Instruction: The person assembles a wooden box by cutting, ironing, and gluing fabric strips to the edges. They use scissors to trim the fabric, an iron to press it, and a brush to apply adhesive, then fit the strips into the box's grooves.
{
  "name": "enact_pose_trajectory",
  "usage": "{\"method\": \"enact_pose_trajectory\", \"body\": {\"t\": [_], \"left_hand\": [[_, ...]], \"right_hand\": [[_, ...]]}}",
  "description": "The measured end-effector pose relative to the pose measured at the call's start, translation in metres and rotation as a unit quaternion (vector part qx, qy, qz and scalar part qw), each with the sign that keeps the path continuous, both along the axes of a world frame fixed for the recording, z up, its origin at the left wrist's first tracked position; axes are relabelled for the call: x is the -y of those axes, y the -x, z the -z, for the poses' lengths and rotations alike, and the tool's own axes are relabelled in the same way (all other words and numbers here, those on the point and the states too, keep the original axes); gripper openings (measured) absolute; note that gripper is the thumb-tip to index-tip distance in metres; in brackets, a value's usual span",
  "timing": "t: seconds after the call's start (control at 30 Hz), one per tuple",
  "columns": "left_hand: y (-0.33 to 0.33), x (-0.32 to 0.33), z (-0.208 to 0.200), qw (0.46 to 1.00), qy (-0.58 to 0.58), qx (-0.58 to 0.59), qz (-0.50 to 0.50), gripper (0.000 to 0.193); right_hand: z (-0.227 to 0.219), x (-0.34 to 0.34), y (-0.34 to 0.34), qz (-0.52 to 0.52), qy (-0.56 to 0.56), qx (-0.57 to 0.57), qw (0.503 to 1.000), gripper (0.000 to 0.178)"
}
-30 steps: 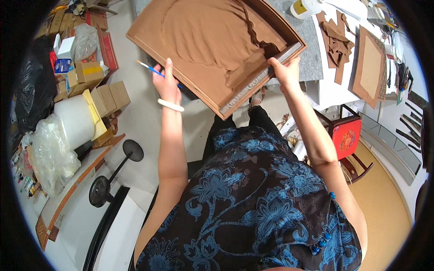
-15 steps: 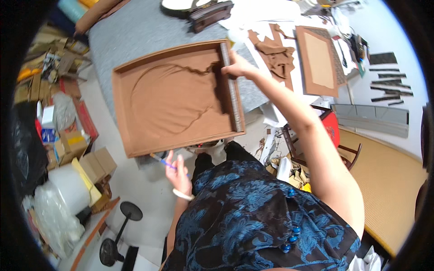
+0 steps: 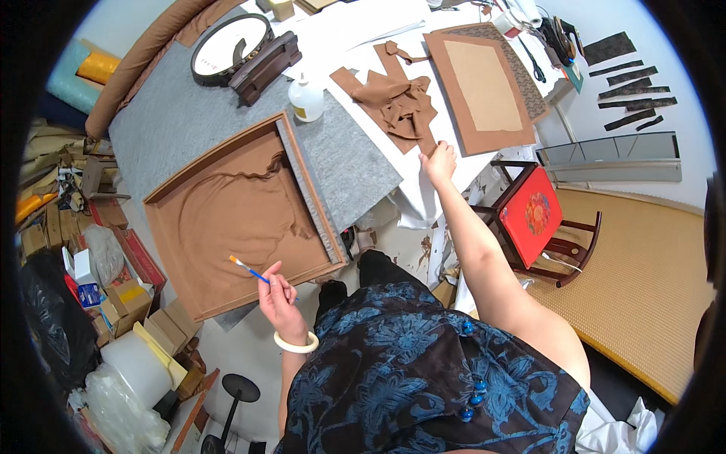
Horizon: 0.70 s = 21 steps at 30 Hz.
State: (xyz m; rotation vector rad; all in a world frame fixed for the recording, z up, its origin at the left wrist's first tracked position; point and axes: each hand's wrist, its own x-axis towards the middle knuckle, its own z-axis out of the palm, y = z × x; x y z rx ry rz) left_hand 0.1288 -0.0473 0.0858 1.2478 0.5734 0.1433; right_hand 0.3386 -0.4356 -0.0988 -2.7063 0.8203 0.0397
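A thin blue-handled paintbrush [image 3: 251, 268] with an orange tip is pinched in my left hand [image 3: 281, 303], which hovers over the near edge of a shallow brown tray [image 3: 170, 257]. The tray looks covered in leather, with a wrinkled brown sheet [image 3: 234, 212] lying loose inside. It sits tilted at the near edge of the table. My right hand [image 3: 439, 164] is at the table's edge, fingers closed on the near end of a brown leather strip [image 3: 426, 138]. Crumpled brown leather scraps [image 3: 404, 106] lie beside that strip.
A white squeeze bottle [image 3: 306, 100] stands on the grey felt [image 3: 348, 163] beyond the tray. Farther back are a round white-faced object [image 3: 231, 49] and a dark wooden piece [image 3: 265, 68]. At right lie a brown-bordered panel [image 3: 484, 94] and a red-seated chair [image 3: 533, 216]. Boxes crowd the left.
My right hand has let go of the tray's right side and moved to the leather strip. The tray now rests lower and farther left. My left hand has raised the paintbrush over it.
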Motion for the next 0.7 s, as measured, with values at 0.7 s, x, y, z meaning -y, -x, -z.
{"method": "enact_pose_trajectory", "body": {"t": [0.7], "left_hand": [[-0.066, 0.118, -0.072, 0.965, 0.144, -0.009, 0.219, 0.018]], "right_hand": [[-0.308, 0.114, 0.157, -0.159, -0.261, 0.104, 0.946, 0.044]]}}
